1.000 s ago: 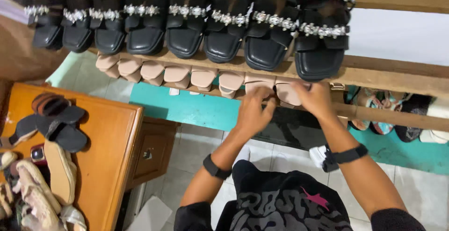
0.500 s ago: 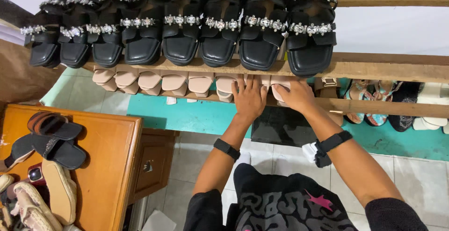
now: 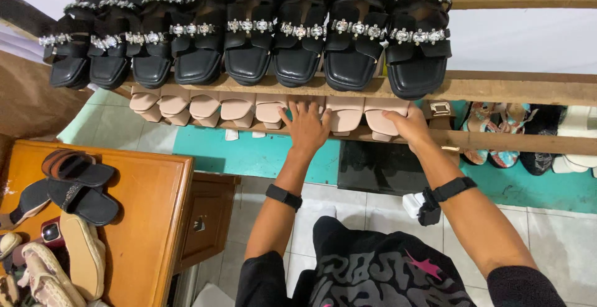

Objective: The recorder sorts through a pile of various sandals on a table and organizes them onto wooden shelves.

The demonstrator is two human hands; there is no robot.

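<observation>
Both hands now further left along lower shelf rail (image 3: 497, 140). Left hand (image 3: 306, 126) flat, fingers spread on beige sandals (image 3: 267, 109); right hand (image 3: 407, 123) curled round end sandal (image 3: 382, 113). Row looks nearly aligned.

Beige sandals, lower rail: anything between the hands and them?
Nothing visible. The left hand lies flat on the beige sandals, the right hand grips one at the row's right end. The black sandals sit on the rail above.

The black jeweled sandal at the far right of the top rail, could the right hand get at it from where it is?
Probably yes. The right hand rests on a beige sandal on the lower rail, just below that black sandal. Only the wooden rail lies between, and the sandal's toe overhangs it, uncovered.
</observation>
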